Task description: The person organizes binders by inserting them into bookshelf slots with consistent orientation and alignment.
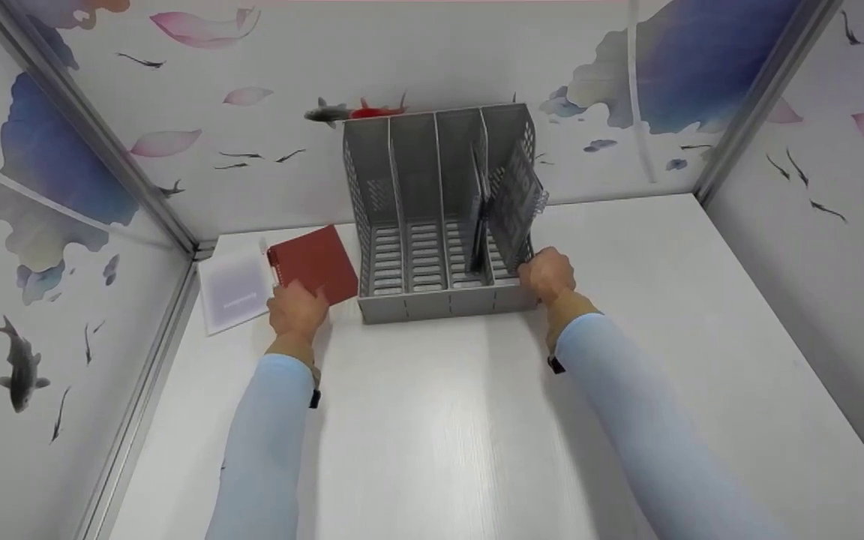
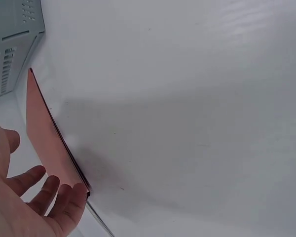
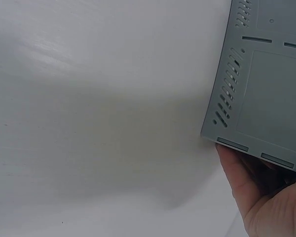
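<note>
A grey file organizer [image 1: 448, 301] with upright dividers stands at the back of the table. My right hand [image 1: 548, 274] grips its front right corner; in the right wrist view a finger lies along the edge of its grey panel [image 3: 274, 106]. A dark spiral-bound notebook [image 1: 514, 206] leans in the rightmost compartment, and other thin dark items [image 1: 475, 217] stand in the compartment beside it. My left hand [image 1: 297, 311] is over the near left part of a red notebook [image 1: 316, 262]. Its fingers are loosely bent, with fingertips close to the cover in the left wrist view.
A pale translucent-covered notebook [image 1: 235, 292] lies left of the red one on the white table [image 1: 432, 420]. Printed wall panels [image 1: 252, 172] with metal corner posts [image 1: 169, 225] enclose the table at the back and both sides.
</note>
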`<state>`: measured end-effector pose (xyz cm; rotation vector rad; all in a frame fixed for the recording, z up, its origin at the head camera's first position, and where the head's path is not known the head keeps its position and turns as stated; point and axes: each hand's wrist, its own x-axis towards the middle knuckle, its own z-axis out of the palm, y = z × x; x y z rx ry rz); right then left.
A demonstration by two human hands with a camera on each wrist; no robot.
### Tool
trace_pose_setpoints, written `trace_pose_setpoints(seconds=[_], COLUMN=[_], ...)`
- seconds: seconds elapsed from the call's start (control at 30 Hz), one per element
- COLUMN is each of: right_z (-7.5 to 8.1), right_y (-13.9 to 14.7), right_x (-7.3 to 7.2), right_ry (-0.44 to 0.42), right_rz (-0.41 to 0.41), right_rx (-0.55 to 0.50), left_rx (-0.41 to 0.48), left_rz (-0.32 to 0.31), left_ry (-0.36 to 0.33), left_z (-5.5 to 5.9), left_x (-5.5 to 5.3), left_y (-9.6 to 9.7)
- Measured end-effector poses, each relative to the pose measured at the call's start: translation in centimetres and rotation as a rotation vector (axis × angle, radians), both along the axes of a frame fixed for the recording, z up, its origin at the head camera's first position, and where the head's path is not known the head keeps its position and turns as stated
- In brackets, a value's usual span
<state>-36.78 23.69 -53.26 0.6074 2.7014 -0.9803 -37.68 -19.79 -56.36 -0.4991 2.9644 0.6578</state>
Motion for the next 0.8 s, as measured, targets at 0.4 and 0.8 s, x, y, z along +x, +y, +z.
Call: trace_pose_setpoints(seconds=[0.4, 0.8], right_z=[0.1, 0.1], right_y=[0.0, 0.0], right_x=[0.4, 0.2], right_ry=[0.006, -0.002], right_rz=[-0.010, -0.023], right_rx=[-0.013, 0.009], left_rx=[-0.023, 0.003], left_rz=[0.000, -0.004], left_ry=[-0.079, -0.048], left_z=[0.8, -0.7], left_x=[0.2, -1.2], left_y=[-0.4, -2.3])
